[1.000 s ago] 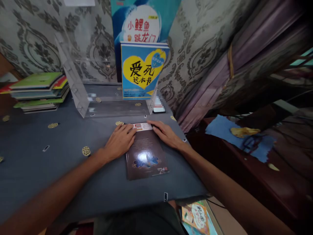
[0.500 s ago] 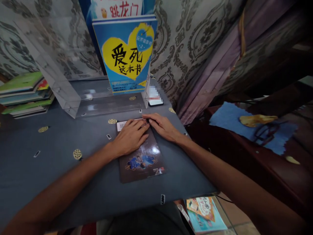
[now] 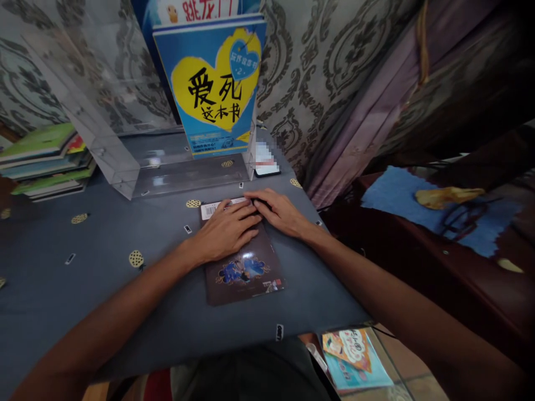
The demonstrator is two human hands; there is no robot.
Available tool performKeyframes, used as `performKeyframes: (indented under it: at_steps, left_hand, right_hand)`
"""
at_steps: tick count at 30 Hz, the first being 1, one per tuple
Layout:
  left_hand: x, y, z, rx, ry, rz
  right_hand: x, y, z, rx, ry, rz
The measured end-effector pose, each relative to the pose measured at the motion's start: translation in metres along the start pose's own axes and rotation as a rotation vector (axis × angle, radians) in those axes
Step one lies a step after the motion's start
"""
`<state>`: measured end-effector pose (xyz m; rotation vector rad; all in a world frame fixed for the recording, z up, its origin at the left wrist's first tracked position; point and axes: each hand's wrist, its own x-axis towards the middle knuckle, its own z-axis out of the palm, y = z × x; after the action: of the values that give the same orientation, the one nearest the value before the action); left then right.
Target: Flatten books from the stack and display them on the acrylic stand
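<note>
A thin book [image 3: 242, 292] with a dark brown glossy cover lies on the table, a barcode on a white strip at its far end and blue figures near its close end. My left hand [image 3: 223, 231] rests flat across its upper half, fingers stretched towards the far right corner. At that corner is my right hand [image 3: 278, 211], its fingers extended along the far edge and its thumb pointing at the left fingertips. The right hand touches the book's edge; whether any pages lie under its fingers is hidden.
Behind the book, a clear acrylic stand [image 3: 192, 175] holds a blue book with a yellow heart [image 3: 217, 89]. A phone [image 3: 266, 159] lies beside it. Stacked books [image 3: 50, 167] sit at left. On the right, a blue cloth [image 3: 401, 206] covers dark furniture. More books [image 3: 355, 362] lie low beside the table.
The camera view has shifted slightly. Both hands keep nearly the same place on the book.
</note>
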<state>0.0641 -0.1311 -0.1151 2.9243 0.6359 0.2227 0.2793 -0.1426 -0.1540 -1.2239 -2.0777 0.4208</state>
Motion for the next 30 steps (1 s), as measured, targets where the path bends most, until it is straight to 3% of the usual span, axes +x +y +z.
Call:
performKeyframes:
  at_steps: [30]
  left_hand:
    - [-0.031,0.031,-0.009,-0.127,-0.077,0.215]
  right_hand:
    - [-0.001,-0.003,0.002,-0.044,-0.018,0.03]
